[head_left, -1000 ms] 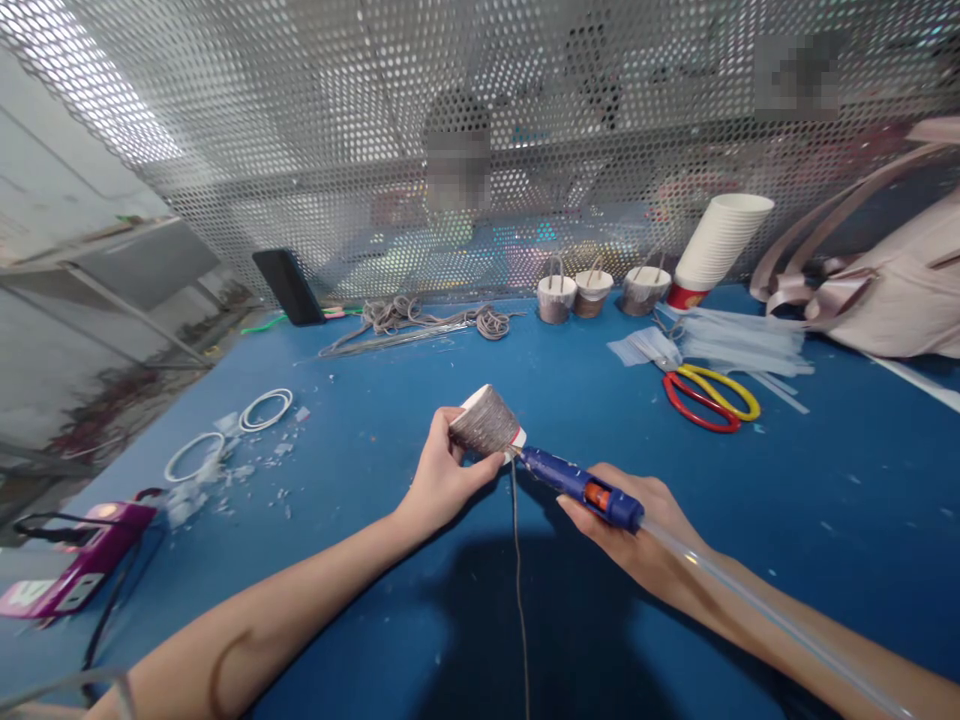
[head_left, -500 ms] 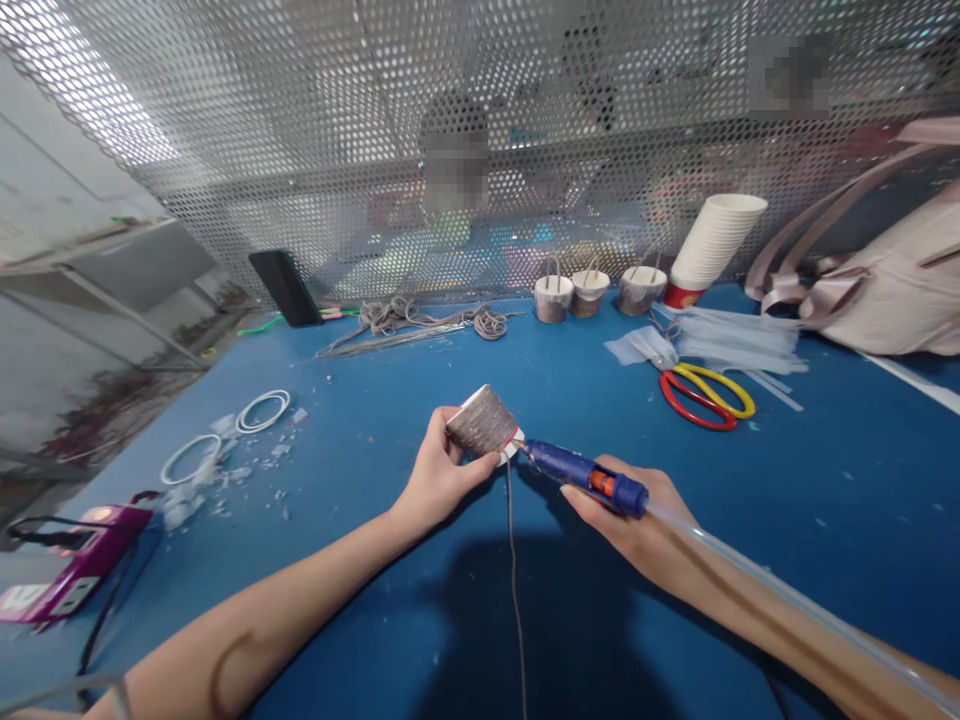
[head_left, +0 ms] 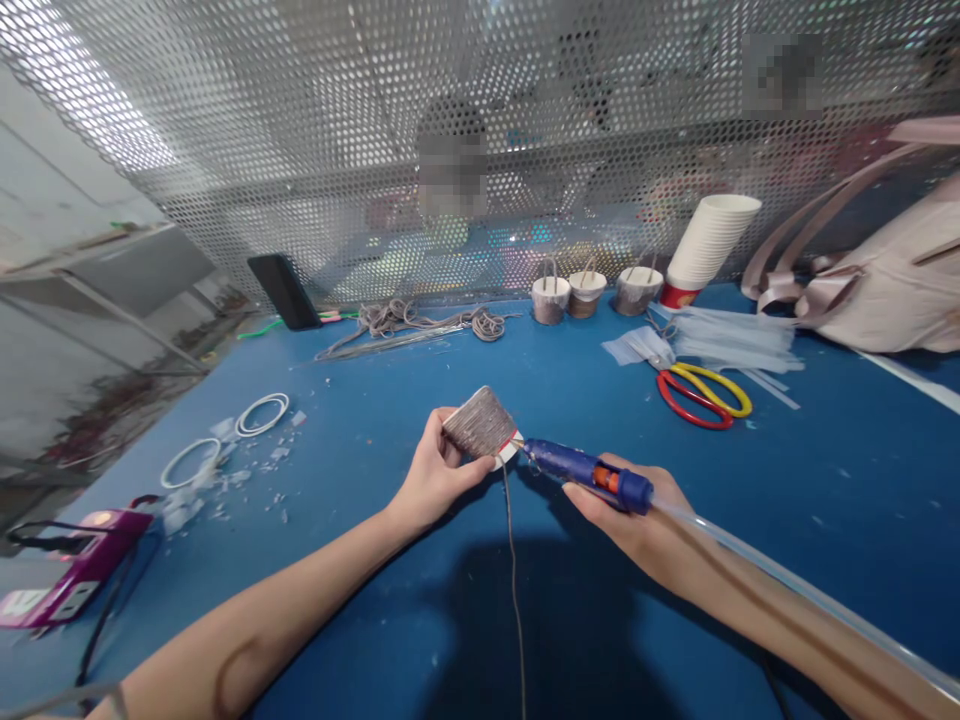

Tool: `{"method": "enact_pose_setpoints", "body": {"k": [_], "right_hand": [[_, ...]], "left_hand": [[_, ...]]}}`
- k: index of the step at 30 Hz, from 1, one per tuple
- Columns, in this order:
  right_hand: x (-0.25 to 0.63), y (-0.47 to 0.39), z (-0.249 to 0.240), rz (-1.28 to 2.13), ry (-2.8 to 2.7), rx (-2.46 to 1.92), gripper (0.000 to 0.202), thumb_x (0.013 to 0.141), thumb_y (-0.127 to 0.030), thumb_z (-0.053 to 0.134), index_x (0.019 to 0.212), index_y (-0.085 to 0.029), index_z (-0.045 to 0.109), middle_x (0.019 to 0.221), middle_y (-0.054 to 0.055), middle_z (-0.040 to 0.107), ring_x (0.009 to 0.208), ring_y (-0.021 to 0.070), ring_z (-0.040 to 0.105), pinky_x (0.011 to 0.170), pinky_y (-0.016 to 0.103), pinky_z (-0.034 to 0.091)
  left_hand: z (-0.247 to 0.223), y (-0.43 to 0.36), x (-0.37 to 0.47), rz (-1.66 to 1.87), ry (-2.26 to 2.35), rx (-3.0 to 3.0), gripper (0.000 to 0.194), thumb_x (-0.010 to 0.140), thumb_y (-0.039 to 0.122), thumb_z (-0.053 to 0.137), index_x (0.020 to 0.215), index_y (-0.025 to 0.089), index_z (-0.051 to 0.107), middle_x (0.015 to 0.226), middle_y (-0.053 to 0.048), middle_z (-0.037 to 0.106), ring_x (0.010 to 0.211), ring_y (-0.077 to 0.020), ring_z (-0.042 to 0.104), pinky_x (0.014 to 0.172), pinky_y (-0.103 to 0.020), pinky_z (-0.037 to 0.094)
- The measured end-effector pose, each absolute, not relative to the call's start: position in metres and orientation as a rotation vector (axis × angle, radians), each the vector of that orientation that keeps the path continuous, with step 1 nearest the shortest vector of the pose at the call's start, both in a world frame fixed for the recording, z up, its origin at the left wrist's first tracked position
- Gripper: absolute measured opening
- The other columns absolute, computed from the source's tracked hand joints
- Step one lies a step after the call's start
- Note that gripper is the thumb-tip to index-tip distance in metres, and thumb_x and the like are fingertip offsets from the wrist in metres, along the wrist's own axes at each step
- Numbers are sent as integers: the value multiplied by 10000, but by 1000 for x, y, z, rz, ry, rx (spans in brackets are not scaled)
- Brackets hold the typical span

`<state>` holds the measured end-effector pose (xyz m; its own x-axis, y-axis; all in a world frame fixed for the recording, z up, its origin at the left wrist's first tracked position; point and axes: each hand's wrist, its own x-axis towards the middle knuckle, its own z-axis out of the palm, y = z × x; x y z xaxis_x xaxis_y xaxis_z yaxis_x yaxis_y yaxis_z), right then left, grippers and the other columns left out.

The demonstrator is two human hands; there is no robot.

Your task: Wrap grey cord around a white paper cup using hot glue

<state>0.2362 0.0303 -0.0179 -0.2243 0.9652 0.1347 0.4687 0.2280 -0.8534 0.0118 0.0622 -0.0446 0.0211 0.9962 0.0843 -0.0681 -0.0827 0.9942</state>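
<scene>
My left hand [head_left: 431, 465] grips a paper cup [head_left: 480, 424] lying tilted, most of its side wrapped in grey-brown cord. A white strip with a red line still shows at the cup's right end. From there the loose cord [head_left: 513, 580] trails down over the table toward me. In my right hand [head_left: 637, 515] is a blue glue gun [head_left: 585, 470], closed round its handle. Its nozzle points left and sits at the unwrapped strip of the cup; whether it touches is too small to tell. A long clear glue stick [head_left: 795, 590] sticks out of its back end.
Small cord-wrapped cups with handles [head_left: 550, 300] stand at the back beside stacked paper cups [head_left: 709, 245]. Scissors [head_left: 705, 395] lie right, near clear strips [head_left: 739, 340] and a bag [head_left: 900, 260]. Cord bundles [head_left: 390, 318], a phone [head_left: 283, 290], white rings [head_left: 262, 414] and a purple power strip [head_left: 79, 565] lie left.
Little differs. The cup and my left hand have shifted very slightly left, and the glue gun's back end a touch right. The nozzle stays at the cup's bare strip.
</scene>
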Motion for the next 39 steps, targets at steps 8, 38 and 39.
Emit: {"method": "enact_pose_setpoints", "body": {"k": [8,38,39], "right_hand": [[235,28,-20,840,-1841,-1263,321,812,-396,554,579,-230,408,469,-60,453,410,87,390,404,224,343],[238,27,-4,966,-1765,-1410,285,766,-435,551,571,-232,506,505,-26,519,471,136,501,461,242,437],[238,27,-4,976,-1759,-1416,284,766,-435,553,576,-229,505,507,-30,511,475,133,499,471,239,435]], "left_hand": [[-45,62,11,1286,1104,1269,497,578,255,802,944,206,469,934,-13,547,900,-157,581,874,-321,489],[-56,67,0,1391,995,1489,459,596,228,810,885,196,457,1025,-24,446,938,-139,515,846,-278,448],[-56,67,0,1391,992,1487,457,598,231,810,886,197,457,1025,-24,446,929,-137,516,838,-277,450]]}}
